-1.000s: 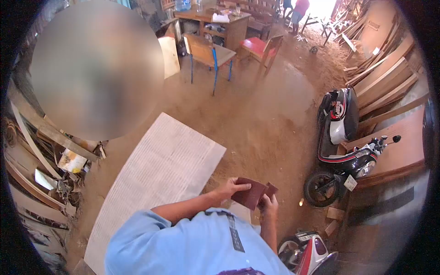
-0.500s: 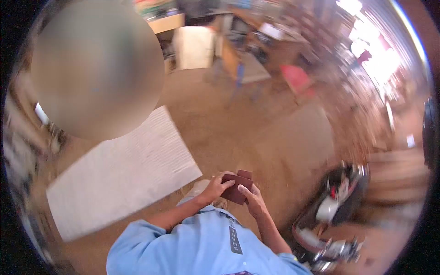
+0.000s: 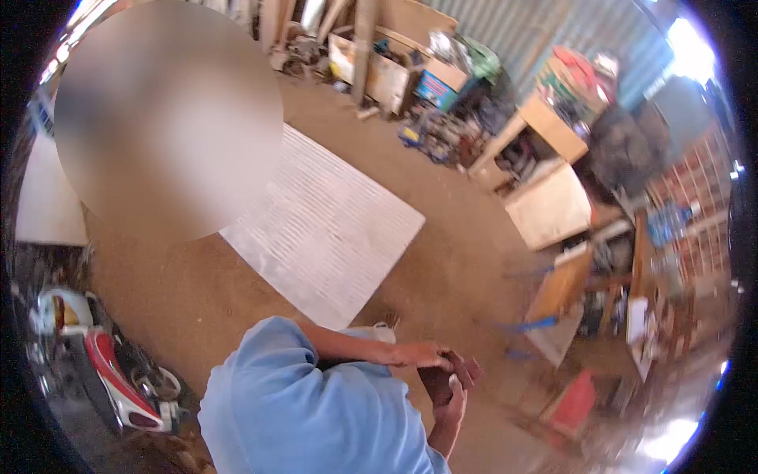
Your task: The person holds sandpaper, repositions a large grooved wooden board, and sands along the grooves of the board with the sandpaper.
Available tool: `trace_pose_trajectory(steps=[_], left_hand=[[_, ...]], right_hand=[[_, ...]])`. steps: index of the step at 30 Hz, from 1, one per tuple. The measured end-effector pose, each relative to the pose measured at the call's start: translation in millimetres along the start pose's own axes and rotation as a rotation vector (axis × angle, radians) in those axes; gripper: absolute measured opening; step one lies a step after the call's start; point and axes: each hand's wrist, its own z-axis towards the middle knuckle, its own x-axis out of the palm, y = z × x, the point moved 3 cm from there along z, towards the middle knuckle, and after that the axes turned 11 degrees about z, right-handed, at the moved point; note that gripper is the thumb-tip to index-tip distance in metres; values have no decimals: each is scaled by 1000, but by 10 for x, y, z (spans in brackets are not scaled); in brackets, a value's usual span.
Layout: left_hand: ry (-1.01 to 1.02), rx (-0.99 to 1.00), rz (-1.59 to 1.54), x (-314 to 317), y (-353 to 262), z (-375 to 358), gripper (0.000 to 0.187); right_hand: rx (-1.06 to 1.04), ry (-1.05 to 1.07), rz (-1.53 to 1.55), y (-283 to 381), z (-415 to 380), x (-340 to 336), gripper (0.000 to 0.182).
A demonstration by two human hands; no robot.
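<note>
A dark reddish-brown piece of sandpaper, seemingly folded, is held between both hands in front of my body. My left hand reaches across from the left, its fingers closed over the upper edge of the sheet. From below, my right hand pinches the right side, the thumb pressed on its face. A small flap of the same colour sticks out past the fingers at the right. Motion blur softens the fingers' exact grip.
A white ribbed panel lies on the brown floor ahead. A red and white motorcycle stands at the lower left. Boxes and scrap line the corrugated wall. A wooden cabinet and a red object are at the right.
My view has swung to the left, so the motorcycle shows at left instead of right and the panel sits more central. Both hands still hold the sandpaper, now more tilted.
</note>
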Motion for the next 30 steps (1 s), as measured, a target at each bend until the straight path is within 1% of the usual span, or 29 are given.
trace_pose_trajectory(steps=[1,2,3,4,5,6,7,8,9,10,11,12,14,15,16,17,18,19,20,21,22,23,25,26,28,29,30], left_hand=[[-59,-6,0,-111,-333,188,42],[-82,-59,98,-188,-568,329,43],[-103,-121,192,-284,-746,457,44],[-121,-74,124,-342,-781,614,44],[-174,-82,132,-432,-774,746,44],[-254,-73,108,-541,-888,785,44],[-329,-61,79,-623,-989,861,43],[-400,-5,30,-716,-872,972,40],[-437,-2,35,-797,-836,1028,40],[-495,-27,-145,-894,-832,1046,37],[-547,-44,-329,-967,-801,1058,34],[-592,-125,-397,-1047,-872,1015,30],[-677,-80,-463,-1104,-1042,952,31],[-730,-39,-524,-1068,-1247,939,31],[-788,-5,-537,-1070,-1331,914,31],[-859,-15,-519,-1099,-1328,931,30],[-901,35,-572,-1083,-1277,1032,31],[-939,74,-619,-1080,-1203,1108,32],[-962,74,-622,-1058,-1139,1172,32],[-1089,56,-548,-1040,-1117,1213,32],[-1211,41,-474,-1038,-1094,1244,33],[-1224,47,-483,-1028,-1074,1284,33],[-1378,108,-515,-1015,-1132,1222,33],[-1389,114,-519,-1046,-1118,1194,33],[-1461,132,-295,-1188,-1101,1089,33],[-1466,136,-295,-1258,-1094,1049,33],[-1450,144,-262,-1339,-1103,997,33]], right_hand=[[44,5,103,358,151,-17,52],[96,7,206,555,319,-63,52],[128,59,206,688,519,-83,52],[142,-15,142,772,719,-125,51],[149,-89,76,857,937,-161,51],[84,-115,133,904,1106,-106,52],[93,-75,131,969,1318,-113,52],[155,-36,47,950,1522,-154,54],[214,1,-42,933,1713,-211,56],[192,237,23,993,1938,-145,60],[196,273,15,1023,2105,-150,60],[313,296,18,1058,2193,-86,62],[556,368,30,1386,2281,140,69],[564,397,4,1569,2363,159,69],[622,437,-20,1546,2495,142,71],[677,479,-55,1511,2691,103,72],[624,521,-6,1474,2829,88,59],[637,542,-26,1387,3014,18,59],[657,588,-22,1258,3159,-23,55],[674,630,-15,1266,3167,51,52],[718,732,-36,1352,3169,137,44],[724,741,-48,1376,3201,175,44],[739,766,-203,1343,3243,252,57],[743,775,-212,1311,3261,291,57],[788,744,-84,1273,3263,432,55],[802,735,-41,1264,3256,525,54],[733,777,-36,1301,3215,715,50]])
